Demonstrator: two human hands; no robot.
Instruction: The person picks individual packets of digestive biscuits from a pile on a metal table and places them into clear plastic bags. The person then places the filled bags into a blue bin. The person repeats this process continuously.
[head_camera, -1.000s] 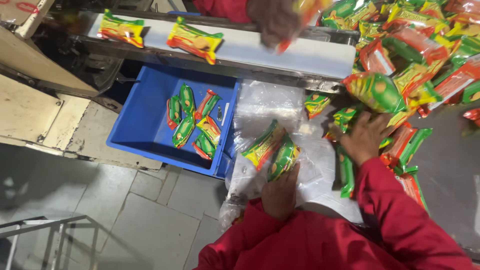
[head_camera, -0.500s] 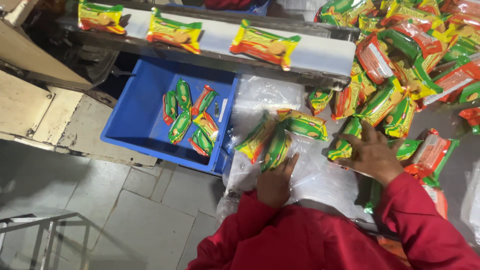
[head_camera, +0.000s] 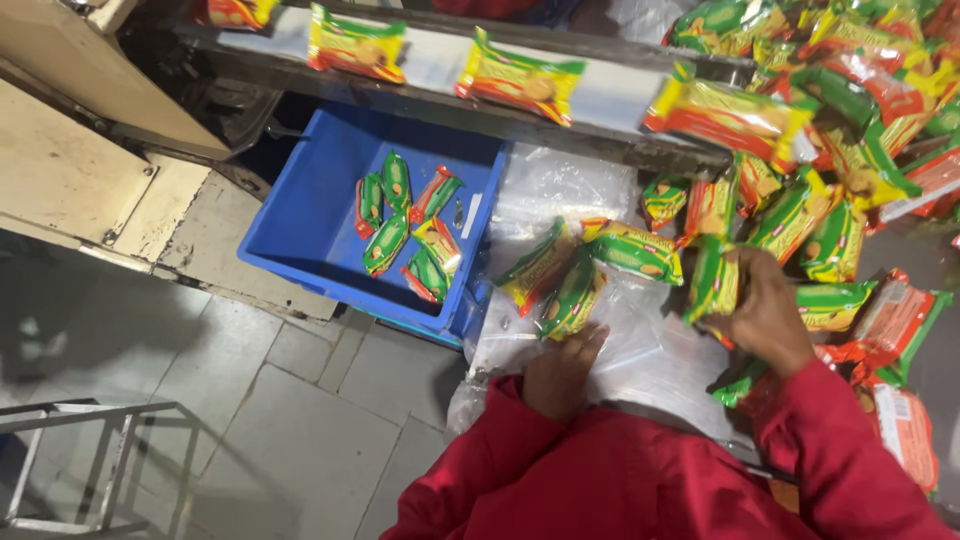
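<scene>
My left hand holds the mouth of a clear plastic bag that lies on the table; a few green-and-yellow snack packets sit in the bag just above its fingers. My right hand is closed on an upright green packet at the edge of a heap of red, green and yellow packets. Both arms wear red sleeves.
A white conveyor belt along the top carries several packets, such as one in the middle. Below it a blue plastic crate holds several packets. A beige machine housing stands at left, a metal frame on the tiled floor.
My right hand has drawn in from the heap towards the bag, now gripping an upright green packet. The packets on the belt have travelled to the right. My left hand stays at the bag.
</scene>
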